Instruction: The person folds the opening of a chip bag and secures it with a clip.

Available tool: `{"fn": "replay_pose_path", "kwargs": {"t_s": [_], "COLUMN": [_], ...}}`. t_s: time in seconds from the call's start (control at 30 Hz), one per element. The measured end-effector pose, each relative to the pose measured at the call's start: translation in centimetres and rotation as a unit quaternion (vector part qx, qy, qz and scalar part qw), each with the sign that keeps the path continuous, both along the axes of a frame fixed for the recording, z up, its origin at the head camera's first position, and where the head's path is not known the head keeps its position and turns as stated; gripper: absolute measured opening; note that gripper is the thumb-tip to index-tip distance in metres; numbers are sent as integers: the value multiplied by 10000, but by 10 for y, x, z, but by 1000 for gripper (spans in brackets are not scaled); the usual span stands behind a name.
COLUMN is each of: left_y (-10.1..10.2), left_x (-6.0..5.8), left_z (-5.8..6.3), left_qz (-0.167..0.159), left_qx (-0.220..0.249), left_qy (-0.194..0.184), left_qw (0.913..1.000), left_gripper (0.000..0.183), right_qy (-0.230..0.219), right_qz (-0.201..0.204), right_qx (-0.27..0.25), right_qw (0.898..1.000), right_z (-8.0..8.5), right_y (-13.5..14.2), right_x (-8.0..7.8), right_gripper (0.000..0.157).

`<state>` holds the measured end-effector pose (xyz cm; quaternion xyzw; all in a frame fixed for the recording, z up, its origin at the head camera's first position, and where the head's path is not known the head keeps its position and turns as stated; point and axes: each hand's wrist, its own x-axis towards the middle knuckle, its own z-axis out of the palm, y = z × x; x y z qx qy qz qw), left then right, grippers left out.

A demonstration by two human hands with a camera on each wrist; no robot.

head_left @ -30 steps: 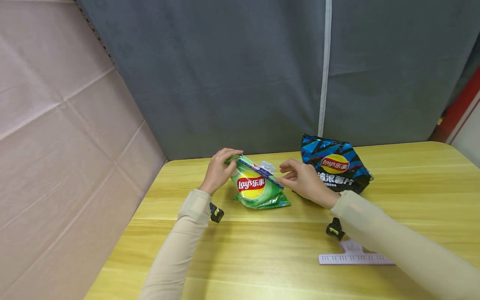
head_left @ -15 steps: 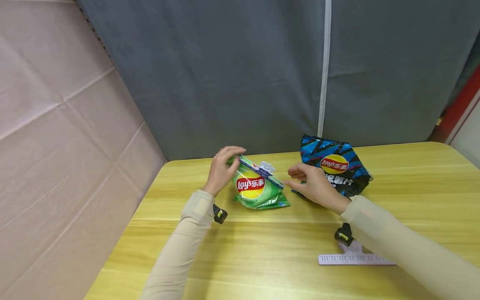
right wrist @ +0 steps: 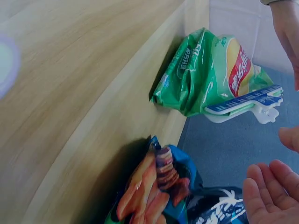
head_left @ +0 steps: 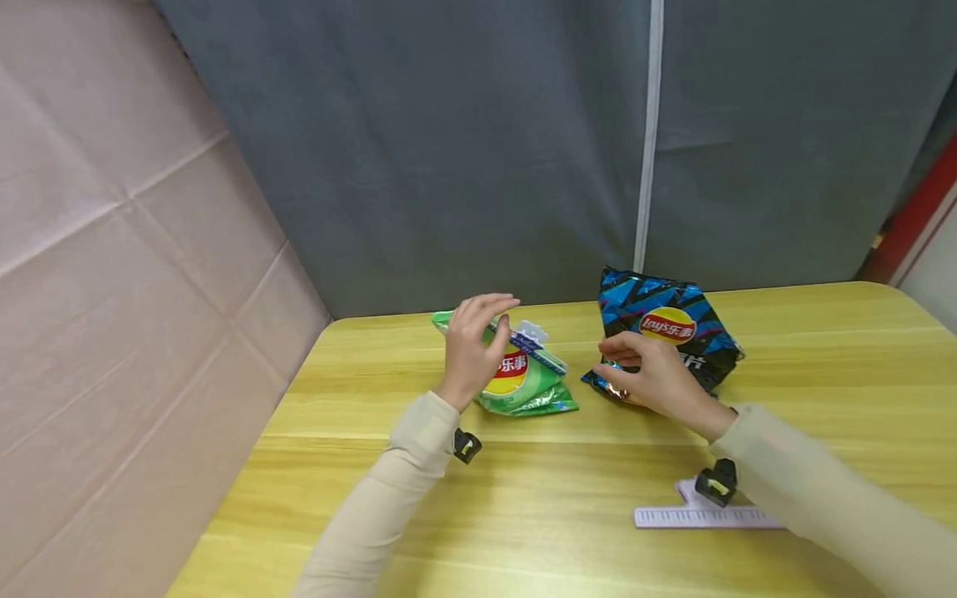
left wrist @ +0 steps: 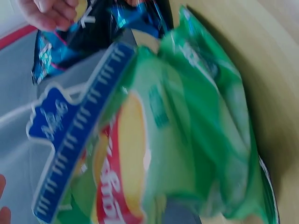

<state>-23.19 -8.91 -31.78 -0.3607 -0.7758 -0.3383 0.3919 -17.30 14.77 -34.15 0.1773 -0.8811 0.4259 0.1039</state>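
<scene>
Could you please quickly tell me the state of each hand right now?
Left hand: open, holding nothing, near the green bag.
Right hand: open, holding nothing, near the black-and-blue bag.

The light is bright and even on the yellow table (head_left: 553,473), and it seems to come from above. The table's near part has a pale shiny patch. A soft shadow lies beside the left sleeve (head_left: 396,490). The far curtain (head_left: 449,166) looks dark. Little shiny spots show on the green bag (head_left: 527,389) and the black bag (head_left: 665,299). The head view is mostly clear. The left wrist view is smeary. In the right wrist view, a dark shadow lies beside the black bag, and a pale blob (right wrist: 5,65) is too blurry to name.
</scene>
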Motion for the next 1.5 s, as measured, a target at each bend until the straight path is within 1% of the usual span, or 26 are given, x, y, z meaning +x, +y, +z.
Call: {"fn": "replay_pose_path", "kwargs": {"t_s": [0.17,0.3,0.47,0.63,0.77,0.9,1.03,1.13,1.23,1.37,1.43,1.47,1.5], "left_y": [10,17,25,33,37,41,44,48,54,63,68,70,72], "left_x": [6,8,10,14,18,23,26,28,30,31,32,33,33], "left_z": [1,0,-3,1,5,8,8,7,5,-1,-3,-3,-3], "left_qz": [-138,-258,-306,-408,-452,-408,-309,-316,-338,-298,-333,-374,-422], "left_qx": [-49,-83,-126,-214,-328,-690,-1139,-1271,-1360,-1547,-1556,-1539,-1505], "left_qy": [-50,-128,-182,-200,-184,-440,-804,-978,-995,-846,-843,-864,-898], "left_qw": [9999,9996,9993,9987,9983,9958,9897,9866,9851,9839,9836,9836,9836], "left_gripper": [21,21,21,22,21,20,22,24,26,26,27,27,27], "right_qy": [216,395,525,712,842,903,884,787,641,484,421,408,410], "right_qz": [-101,-223,-334,-451,-478,-453,-505,-613,-739,-965,-1046,-1074,-1116], "right_qx": [-36,-61,-30,157,232,166,132,125,11,-27,-25,-27,-65], "right_qw": [9997,9990,9981,9963,9950,9947,9947,9949,9952,9941,9936,9934,9929], "right_z": [0,1,3,4,5,6,5,4,5,7,0,-7,-18], "right_y": [8,15,23,33,41,49,58,65,73,84,94,101,110], "right_x": [4,8,13,18,20,24,28,32,36,38,34,30,24], "right_gripper": [27,25,25,25,24,23,22,22,23,25,26,27,28]}}
